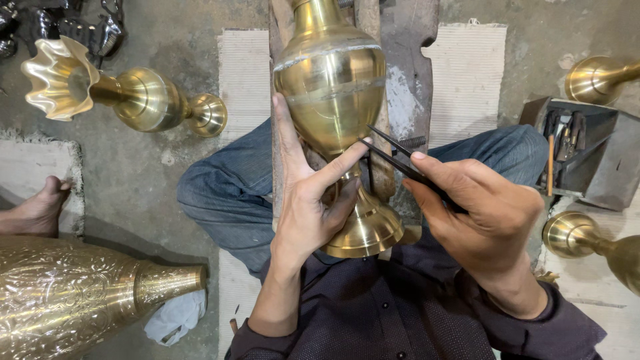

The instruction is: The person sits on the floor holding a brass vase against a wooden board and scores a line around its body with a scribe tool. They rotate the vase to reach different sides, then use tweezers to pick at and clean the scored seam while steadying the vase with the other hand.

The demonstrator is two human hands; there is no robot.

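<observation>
A plain polished brass vase [331, 87] lies across my lap and a dark wooden block, its flared foot toward me. My left hand [308, 200] grips the narrow stem just above the foot, with the forefinger stretched along the lower belly. My right hand [480, 213] pinches a black two-legged metal tool [400, 160], like dividers. Its points rest against the vase's lower belly, beside my left forefinger tip.
A fluted-rim brass vase [120, 93] lies on the floor at upper left. A large engraved brass vase [73, 293] lies at lower left, near another person's bare foot [40, 210]. Two more brass vases [593, 77] [590, 240] lie at right beside a dark tool box [587, 150].
</observation>
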